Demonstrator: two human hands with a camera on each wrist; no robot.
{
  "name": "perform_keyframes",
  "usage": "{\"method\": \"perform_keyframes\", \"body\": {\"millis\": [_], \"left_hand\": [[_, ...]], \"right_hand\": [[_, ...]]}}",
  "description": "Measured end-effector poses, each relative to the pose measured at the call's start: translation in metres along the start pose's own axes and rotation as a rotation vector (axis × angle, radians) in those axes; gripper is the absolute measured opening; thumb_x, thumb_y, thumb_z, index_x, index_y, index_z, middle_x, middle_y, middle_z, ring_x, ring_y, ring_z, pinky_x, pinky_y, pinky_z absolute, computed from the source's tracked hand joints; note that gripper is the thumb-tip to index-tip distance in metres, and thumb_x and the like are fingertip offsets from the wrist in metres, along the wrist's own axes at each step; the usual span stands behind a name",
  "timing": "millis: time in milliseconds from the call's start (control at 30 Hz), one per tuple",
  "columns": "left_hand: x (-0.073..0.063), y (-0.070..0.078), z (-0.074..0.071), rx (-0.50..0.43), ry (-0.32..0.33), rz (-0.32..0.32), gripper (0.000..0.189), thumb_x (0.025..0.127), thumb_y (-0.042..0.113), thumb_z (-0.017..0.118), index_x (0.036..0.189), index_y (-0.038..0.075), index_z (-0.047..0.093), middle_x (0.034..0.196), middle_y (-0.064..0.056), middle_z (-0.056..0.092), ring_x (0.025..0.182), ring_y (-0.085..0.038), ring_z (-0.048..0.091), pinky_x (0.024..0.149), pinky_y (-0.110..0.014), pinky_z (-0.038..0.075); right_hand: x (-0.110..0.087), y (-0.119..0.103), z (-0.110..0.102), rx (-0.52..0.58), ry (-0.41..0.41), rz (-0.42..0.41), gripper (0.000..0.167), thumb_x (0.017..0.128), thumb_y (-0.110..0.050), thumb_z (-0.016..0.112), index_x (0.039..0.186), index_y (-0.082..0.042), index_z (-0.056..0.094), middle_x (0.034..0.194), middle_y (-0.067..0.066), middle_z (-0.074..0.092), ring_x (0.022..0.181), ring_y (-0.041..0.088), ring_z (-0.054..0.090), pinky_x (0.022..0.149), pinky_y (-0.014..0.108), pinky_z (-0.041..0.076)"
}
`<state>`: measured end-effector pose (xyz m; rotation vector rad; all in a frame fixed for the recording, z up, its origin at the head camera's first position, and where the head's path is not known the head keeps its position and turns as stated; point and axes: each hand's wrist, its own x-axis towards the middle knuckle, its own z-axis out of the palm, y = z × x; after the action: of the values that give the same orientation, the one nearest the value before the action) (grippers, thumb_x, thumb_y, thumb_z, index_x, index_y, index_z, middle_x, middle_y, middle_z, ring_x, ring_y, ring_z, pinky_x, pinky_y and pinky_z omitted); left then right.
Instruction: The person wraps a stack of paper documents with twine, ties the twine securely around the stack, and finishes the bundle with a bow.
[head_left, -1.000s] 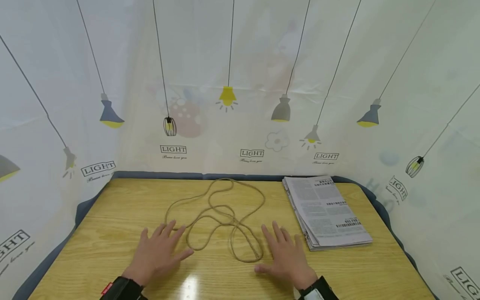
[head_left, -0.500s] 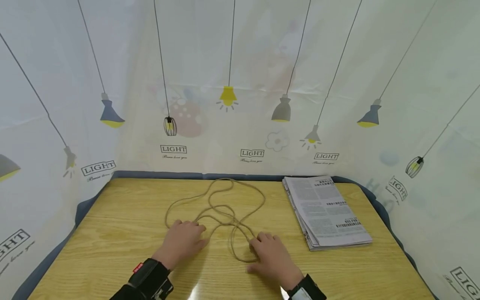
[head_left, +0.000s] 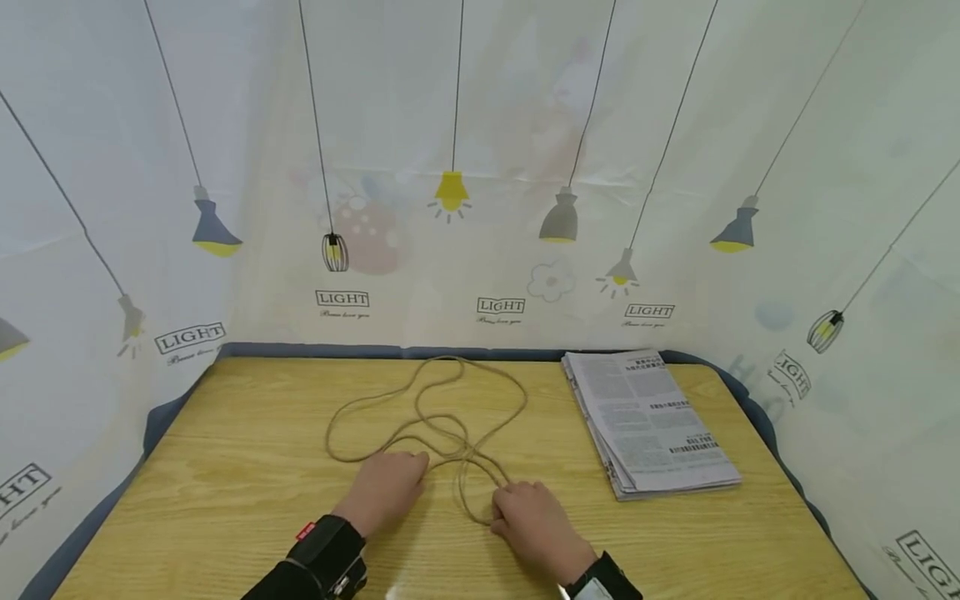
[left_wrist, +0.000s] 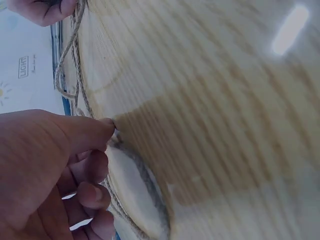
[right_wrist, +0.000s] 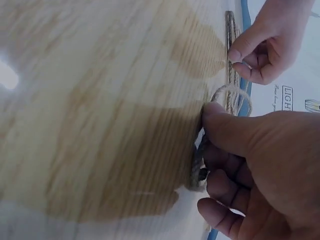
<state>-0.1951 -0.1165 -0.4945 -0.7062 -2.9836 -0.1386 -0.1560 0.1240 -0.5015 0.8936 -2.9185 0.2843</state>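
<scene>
A thin tan rope (head_left: 362, 400) lies in loose, crossing loops on the wooden table. My left hand (head_left: 388, 487) is at the near left of the loops; in the left wrist view its thumb and index finger pinch a strand of rope (left_wrist: 145, 172). At the near right of the loops is my right hand (head_left: 536, 527). Its thumb and fingers grip another part of the rope (right_wrist: 199, 157) in the right wrist view, with a short dark end or knot showing below the thumb. Both hands stay low over the tabletop.
A stack of newspapers (head_left: 648, 425) lies at the right of the wooden table (head_left: 225, 467). Behind and around the table hangs a pale cloth (head_left: 480, 100) printed with lamps. A dark blue edge (head_left: 315, 350) runs along the table's far side.
Both hands have gone from spread fingers over the table to gripping the rope. My left hand moved right, my right hand slightly left and nearer. The near parts of the rope are now held.
</scene>
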Motion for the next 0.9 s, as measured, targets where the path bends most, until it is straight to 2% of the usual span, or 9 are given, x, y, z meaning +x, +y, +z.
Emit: {"method": "perform_keyframes", "body": {"millis": [100, 167, 300, 433, 533, 633, 733, 900], "left_hand": [[-0.003, -0.001, 0.001, -0.006, 0.017, -0.023, 0.021, 0.088, 0.019, 0.071, 0.098, 0.010, 0.056, 0.064, -0.002, 0.055, 0.053, -0.016, 0.052, 0.048, -0.031, 0.038], [-0.006, -0.002, 0.001, -0.007, 0.029, -0.030, 0.022, 0.089, 0.019, 0.070, 0.100, 0.009, 0.055, 0.067, -0.002, 0.056, 0.055, -0.017, 0.054, 0.049, -0.032, 0.040], [-0.010, -0.004, 0.001, -0.003, 0.059, -0.009, 0.016, 0.090, 0.018, 0.070, 0.088, 0.009, 0.057, 0.077, -0.004, 0.059, 0.064, -0.020, 0.060, 0.053, -0.033, 0.046], [-0.015, -0.011, 0.001, 0.024, 0.058, 0.009, 0.013, 0.092, 0.017, 0.067, 0.088, 0.006, 0.060, 0.080, -0.007, 0.060, 0.068, -0.023, 0.063, 0.056, -0.036, 0.050], [-0.020, -0.020, 0.001, 0.049, 0.026, -0.004, 0.010, 0.091, 0.012, 0.067, 0.093, 0.004, 0.062, 0.082, -0.008, 0.060, 0.072, -0.024, 0.063, 0.058, -0.037, 0.051], [-0.025, -0.033, -0.003, 0.054, -0.033, -0.032, 0.010, 0.090, 0.008, 0.067, 0.096, 0.004, 0.061, 0.085, -0.009, 0.060, 0.077, -0.025, 0.063, 0.060, -0.038, 0.052], [-0.032, -0.047, -0.012, 0.045, -0.112, -0.061, 0.008, 0.090, 0.007, 0.066, 0.095, 0.004, 0.060, 0.087, -0.011, 0.061, 0.080, -0.026, 0.064, 0.062, -0.040, 0.053], [-0.043, -0.063, -0.030, 0.021, -0.202, -0.131, 0.010, 0.090, 0.003, 0.063, 0.082, 0.002, 0.058, 0.080, -0.014, 0.062, 0.076, -0.031, 0.064, 0.064, -0.047, 0.052]], "right_hand": [[0.000, 0.002, -0.001, 0.063, 0.013, 0.021, 0.021, 0.083, -0.020, 0.071, 0.069, -0.022, 0.056, 0.067, -0.013, 0.053, 0.063, 0.006, 0.051, 0.063, 0.027, 0.041], [0.000, 0.004, -0.003, 0.130, 0.020, 0.041, 0.020, 0.087, -0.018, 0.067, 0.071, -0.021, 0.055, 0.066, -0.013, 0.052, 0.060, 0.004, 0.047, 0.060, 0.024, 0.040], [0.000, 0.011, -0.008, 0.252, 0.044, 0.110, 0.016, 0.095, -0.019, 0.061, 0.081, -0.020, 0.055, 0.068, -0.013, 0.049, 0.059, 0.001, 0.041, 0.057, 0.019, 0.036], [-0.002, 0.021, -0.015, 0.283, 0.082, 0.215, 0.007, 0.097, -0.018, 0.059, 0.091, -0.018, 0.056, 0.071, -0.011, 0.052, 0.058, 0.000, 0.042, 0.054, 0.020, 0.036], [-0.002, 0.030, -0.021, 0.271, 0.130, 0.305, 0.005, 0.097, -0.016, 0.060, 0.100, -0.015, 0.057, 0.072, -0.009, 0.057, 0.054, 0.000, 0.043, 0.050, 0.020, 0.035], [-0.005, 0.040, -0.029, 0.270, 0.181, 0.410, 0.018, 0.097, -0.013, 0.058, 0.115, -0.010, 0.055, 0.068, -0.007, 0.058, 0.046, 0.005, 0.042, 0.044, 0.022, 0.031], [-0.010, 0.048, -0.036, 0.262, 0.189, 0.513, 0.031, 0.097, -0.013, 0.055, 0.127, -0.007, 0.048, 0.061, -0.005, 0.053, 0.041, 0.010, 0.037, 0.041, 0.024, 0.026], [-0.018, 0.057, -0.042, 0.211, 0.157, 0.607, 0.034, 0.095, -0.013, 0.055, 0.126, -0.003, 0.048, 0.052, -0.003, 0.042, 0.042, 0.011, 0.033, 0.041, 0.026, 0.023]]}}
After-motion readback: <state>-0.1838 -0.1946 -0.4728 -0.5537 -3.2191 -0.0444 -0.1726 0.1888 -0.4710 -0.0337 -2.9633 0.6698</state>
